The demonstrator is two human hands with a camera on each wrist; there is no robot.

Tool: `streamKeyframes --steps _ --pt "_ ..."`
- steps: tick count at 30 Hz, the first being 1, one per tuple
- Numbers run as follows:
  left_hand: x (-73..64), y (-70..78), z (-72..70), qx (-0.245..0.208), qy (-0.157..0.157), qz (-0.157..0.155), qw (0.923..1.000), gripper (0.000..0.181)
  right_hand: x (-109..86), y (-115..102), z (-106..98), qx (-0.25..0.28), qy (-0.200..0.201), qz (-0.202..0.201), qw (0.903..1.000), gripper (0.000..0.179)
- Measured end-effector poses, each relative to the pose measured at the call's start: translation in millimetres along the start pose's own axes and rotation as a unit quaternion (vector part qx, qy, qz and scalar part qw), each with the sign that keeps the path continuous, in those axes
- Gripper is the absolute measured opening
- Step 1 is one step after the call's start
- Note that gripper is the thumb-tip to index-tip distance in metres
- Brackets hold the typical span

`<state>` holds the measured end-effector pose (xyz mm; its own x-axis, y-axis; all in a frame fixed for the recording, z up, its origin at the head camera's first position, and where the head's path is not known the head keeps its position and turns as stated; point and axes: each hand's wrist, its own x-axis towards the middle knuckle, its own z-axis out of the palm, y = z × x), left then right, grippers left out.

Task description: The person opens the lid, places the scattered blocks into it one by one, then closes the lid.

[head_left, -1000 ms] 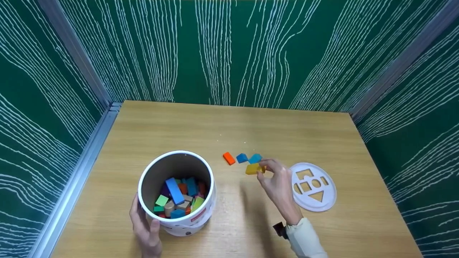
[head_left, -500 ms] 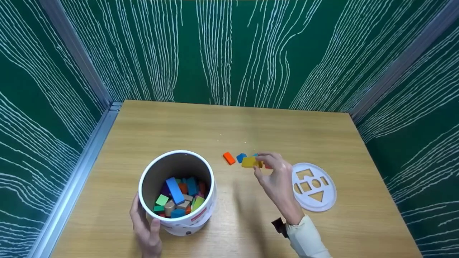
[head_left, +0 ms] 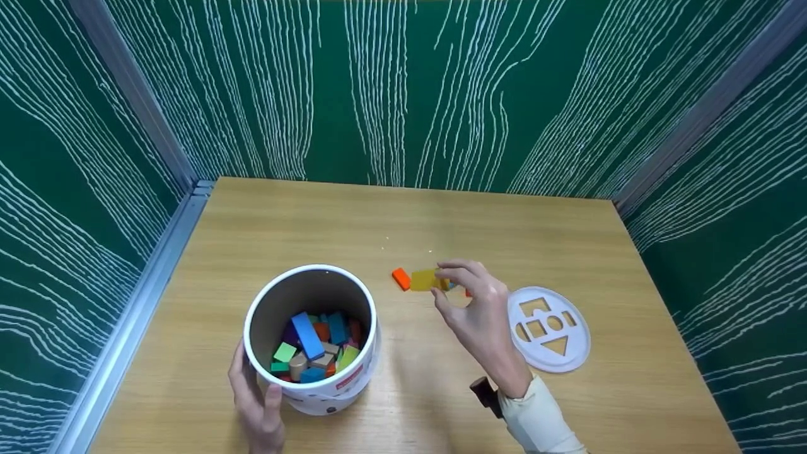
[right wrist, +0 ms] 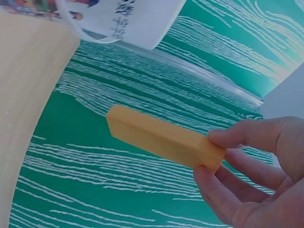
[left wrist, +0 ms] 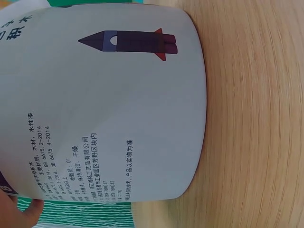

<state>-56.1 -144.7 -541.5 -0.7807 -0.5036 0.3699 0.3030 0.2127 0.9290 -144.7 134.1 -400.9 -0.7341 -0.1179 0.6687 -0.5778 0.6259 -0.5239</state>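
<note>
the right hand (head_left: 477, 309) pinches the yellow block (head_left: 423, 280) by one end, right of the bucket (head_left: 315, 400), so it could twist loose, while the left hand (head_left: 257, 405), partly hidden, seems curved round the bucket.

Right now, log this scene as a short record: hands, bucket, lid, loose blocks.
left hand: holds the bucket by its side
right hand: pinches a yellow block by one end, above the table
bucket: uncovered, coloured blocks inside
lid: on the table, shaped holes
orange block: on the table
other loose blocks: mostly hidden
</note>
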Motion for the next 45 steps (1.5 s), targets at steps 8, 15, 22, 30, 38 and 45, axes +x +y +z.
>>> streamKeyframes --steps 8,15,22,30,38,45 --pt "-0.3 3.2 -0.1 -0.014 0.001 -0.004 0.9999 0.062 6.2 -15.6 -1.3 0.011 -0.017 -0.009 0.9998 0.021" --pt "-0.1 -1.1 0.5 -0.018 0.0 0.01 0.9998 0.063 9.4 -29.9 -1.1 0.038 -0.036 -0.023 0.9984 0.022" --pt "-0.2 -0.5 -0.2 -0.002 0.0 0.0 1.0 0.062 9.6 -44.4 2.4 0.065 -0.056 -0.034 0.9957 0.023" --pt "0.2 1.5 -0.5 0.004 0.002 -0.011 0.9999 0.063 6.9 -53.2 11.1 0.083 -0.078 -0.043 0.9926 0.023" --pt "0.2 -1.7 0.3 -0.007 0.005 0.012 0.9999 0.062 3.1 -57.4 27.5 0.1 -0.111 -0.041 0.9879 0.02" --pt "0.5 -1.6 0.4 -0.018 0.0 0.007 0.9998 0.062 1.1 -59.5 40.3 0.089 -0.163 -0.02 0.9824 0.017"
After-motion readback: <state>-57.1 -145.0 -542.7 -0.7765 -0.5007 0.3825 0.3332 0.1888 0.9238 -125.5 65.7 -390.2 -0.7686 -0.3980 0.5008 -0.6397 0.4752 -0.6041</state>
